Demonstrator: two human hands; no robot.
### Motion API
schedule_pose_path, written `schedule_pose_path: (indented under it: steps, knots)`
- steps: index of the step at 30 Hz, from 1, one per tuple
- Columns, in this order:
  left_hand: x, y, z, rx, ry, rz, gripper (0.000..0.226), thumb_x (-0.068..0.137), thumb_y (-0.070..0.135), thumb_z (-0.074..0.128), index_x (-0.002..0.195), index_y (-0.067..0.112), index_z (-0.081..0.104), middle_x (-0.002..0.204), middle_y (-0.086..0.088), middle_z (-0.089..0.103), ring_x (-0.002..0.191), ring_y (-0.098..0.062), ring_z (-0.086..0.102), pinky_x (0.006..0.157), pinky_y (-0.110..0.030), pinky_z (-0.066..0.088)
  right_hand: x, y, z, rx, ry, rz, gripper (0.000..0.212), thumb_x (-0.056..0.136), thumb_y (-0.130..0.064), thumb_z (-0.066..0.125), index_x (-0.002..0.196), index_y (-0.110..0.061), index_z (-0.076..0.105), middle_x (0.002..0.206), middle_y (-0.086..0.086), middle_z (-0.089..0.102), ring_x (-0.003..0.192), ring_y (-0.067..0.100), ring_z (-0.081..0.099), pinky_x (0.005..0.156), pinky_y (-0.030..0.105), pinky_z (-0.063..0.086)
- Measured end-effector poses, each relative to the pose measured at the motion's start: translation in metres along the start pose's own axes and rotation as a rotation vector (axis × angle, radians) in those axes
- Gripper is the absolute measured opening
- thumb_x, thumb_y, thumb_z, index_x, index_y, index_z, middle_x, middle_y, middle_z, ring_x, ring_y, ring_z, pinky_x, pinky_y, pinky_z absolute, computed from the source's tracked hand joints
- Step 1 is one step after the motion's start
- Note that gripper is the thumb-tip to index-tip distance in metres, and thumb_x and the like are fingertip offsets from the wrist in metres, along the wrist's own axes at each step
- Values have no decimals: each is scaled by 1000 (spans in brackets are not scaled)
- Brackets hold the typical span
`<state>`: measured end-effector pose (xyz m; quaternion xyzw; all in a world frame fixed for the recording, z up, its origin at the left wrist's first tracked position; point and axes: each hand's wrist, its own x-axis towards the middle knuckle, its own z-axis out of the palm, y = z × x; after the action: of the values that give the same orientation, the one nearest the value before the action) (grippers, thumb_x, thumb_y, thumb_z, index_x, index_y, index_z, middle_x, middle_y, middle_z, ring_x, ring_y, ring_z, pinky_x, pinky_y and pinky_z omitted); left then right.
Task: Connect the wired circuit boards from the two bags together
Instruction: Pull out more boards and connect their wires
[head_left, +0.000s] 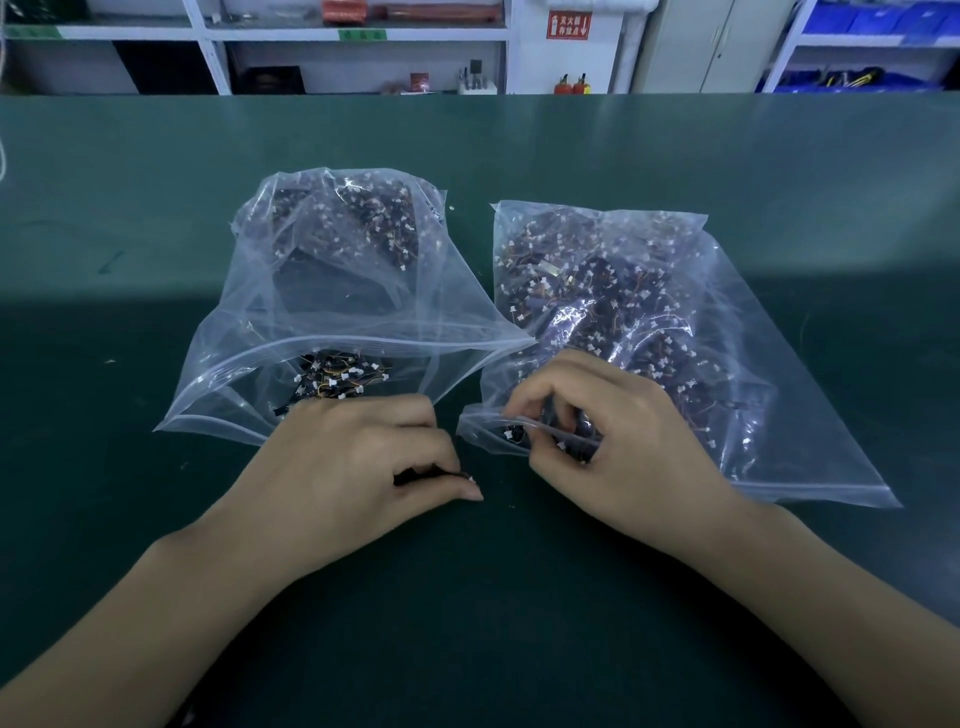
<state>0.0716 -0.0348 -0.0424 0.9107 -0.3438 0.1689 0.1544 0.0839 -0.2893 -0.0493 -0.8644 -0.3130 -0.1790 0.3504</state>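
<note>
Two clear zip bags lie side by side on the green table (156, 519), each filled with small dark wired circuit boards with white connectors. The left bag (332, 312) has its mouth open towards me. My left hand (358, 462) lies in front of that mouth and pinches one small dark board with a white connector (441, 475) between thumb and fingers. My right hand (597, 441) is at the near-left mouth of the right bag (675, 338), its curled fingers reaching in among the boards and touching the zip edge. What they hold, if anything, is hidden.
White shelving (311, 36) with boxes and small items lines the far wall beyond the table's back edge. Blue bins (883, 21) fill shelves at the far right. A red sign (569, 25) hangs on the wall.
</note>
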Motion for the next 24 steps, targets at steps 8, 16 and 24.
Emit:
schedule_pose_path:
  steps: [8,16,24]
  knots:
    - [-2,5,2,-38,-60,24,24,93,60,67,103,42,80,91,20,63,71,-3,65,56,-26,51,0,2,0,0,3,-17,26,84,-4,69,102,-23,72,92,-23,53,76,5,55,67,36,54]
    - [1,10,5,57,-17,58,23,105,45,58,103,35,79,90,14,63,74,-8,67,49,-33,53,0,3,2,5,7,-20,27,83,-7,65,102,-25,72,92,-24,53,74,10,56,67,37,54]
    - [1,15,8,182,-24,113,30,106,39,47,96,26,72,87,11,60,73,-12,65,46,-29,45,1,5,4,-17,-87,-44,28,85,-9,73,107,-26,71,99,-19,58,78,5,56,70,19,45]
